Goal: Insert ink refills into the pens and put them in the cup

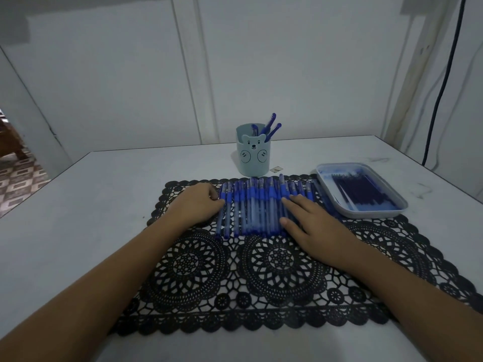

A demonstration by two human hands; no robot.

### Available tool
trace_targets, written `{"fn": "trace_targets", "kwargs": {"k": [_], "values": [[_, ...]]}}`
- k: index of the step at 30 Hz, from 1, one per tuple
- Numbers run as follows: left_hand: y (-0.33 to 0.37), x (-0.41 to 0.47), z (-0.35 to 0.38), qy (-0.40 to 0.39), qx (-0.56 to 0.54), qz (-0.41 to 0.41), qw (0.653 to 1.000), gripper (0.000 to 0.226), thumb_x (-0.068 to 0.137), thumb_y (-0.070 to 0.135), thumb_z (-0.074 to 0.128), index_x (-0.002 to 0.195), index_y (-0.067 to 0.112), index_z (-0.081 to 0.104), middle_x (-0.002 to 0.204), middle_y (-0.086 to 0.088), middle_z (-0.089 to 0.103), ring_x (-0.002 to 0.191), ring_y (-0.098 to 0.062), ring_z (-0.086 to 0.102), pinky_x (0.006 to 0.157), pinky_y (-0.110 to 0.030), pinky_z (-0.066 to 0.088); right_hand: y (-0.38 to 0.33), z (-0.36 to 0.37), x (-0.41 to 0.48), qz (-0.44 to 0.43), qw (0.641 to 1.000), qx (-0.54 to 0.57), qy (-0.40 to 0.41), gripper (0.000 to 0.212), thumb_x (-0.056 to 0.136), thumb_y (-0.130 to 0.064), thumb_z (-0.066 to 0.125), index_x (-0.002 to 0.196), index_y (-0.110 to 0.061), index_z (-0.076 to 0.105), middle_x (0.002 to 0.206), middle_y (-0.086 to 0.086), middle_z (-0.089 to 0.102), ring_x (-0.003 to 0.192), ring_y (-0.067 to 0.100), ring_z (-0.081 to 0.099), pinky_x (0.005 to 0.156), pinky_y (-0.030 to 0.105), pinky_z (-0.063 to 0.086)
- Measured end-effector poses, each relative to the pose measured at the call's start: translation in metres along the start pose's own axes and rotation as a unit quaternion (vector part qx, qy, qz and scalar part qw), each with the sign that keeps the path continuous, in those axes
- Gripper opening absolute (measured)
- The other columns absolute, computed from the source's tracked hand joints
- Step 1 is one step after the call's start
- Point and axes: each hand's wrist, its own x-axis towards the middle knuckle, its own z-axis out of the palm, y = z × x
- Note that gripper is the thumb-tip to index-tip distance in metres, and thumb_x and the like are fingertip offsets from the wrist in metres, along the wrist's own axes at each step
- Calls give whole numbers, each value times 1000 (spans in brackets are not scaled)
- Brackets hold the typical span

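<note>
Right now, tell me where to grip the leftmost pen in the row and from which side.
Pinch the leftmost pen at its clear barrel, near end, from the left with the left hand: open mat lies there, other pens crowd its right.

White table [104, 192] bears a black lace mat [261, 283], cup [253, 158] and tray [376, 214].

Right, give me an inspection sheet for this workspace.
Surface: white table with a black lace mat on it.
Job's things: row of pens on the mat; cup behind it, a few pens inside; tray of refills at right.
Clutter: small scrap beside the cup.
Hands: left hand at the row's left end, fingers curled, grip unclear; right hand flat on the pens.
Cables: dark cable down the right wall.
Surroundings: white wall; tiled floor far left.
</note>
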Motion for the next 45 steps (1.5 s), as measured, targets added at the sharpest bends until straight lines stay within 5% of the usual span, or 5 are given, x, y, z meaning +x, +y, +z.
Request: {"fn": "trace_targets", "kwargs": {"k": [7, 14, 23, 36, 45], "values": [[13, -6, -8, -81, 44, -11, 996, 26, 78, 34, 64, 85, 12, 52, 78, -4, 53, 65, -18, 45, 60, -29, 41, -1, -1, 0, 1, 1000, 4, -4, 56, 97, -41, 30, 146, -18, 19, 152, -1, 19, 140, 13, 13, 111, 24, 12], [12, -18, -6, 42, 87, 16, 995, 16, 86, 25, 49, 90, 10, 53, 74, -1, 53, 63, -13, 50, 50, -25, 33, 1, 0, 0, -9, 1000, 2, 23, 54, 97, -39, 33, 144, -16, 25, 149, 2, 27, 137, 14, 20, 110, 25, 16], [9, -62, 23, 195, 73, 278, 938, 35, 91, 27, 36, 116, 15, 58, 74, -1, 59, 55, -12, 52, 45, -19, 43, -6, 0, -3, -112, 981, -10, 159, 53, 90, -39, 34, 132, -9, 47, 126, 10, 53, 118, 23, 46, 98, 38, 39], [19, -71, 35, 166, 44, 365, 915, 34, 90, 33, 38, 87, 12, 64, 70, 3, 59, 59, -12, 50, 55, -26, 43, -21, 5, -6, -192, 969, -103, 116, 29, 89, -27, 36, 91, -10, 60, 74, 2, 60, 60, 18, 55, 50, 34, 51], [15, -72, 35, 132, 30, 359, 923, 33, 92, 34, 35, 92, 15, 62, 75, 7, 54, 66, -8, 44, 64, -25, 36, -20, -2, -9, -180, 983, 9, 36, 38, 90, -42, 27, 94, -19, 57, 72, -7, 62, 59, 9, 54, 55, 23, 45]]}}
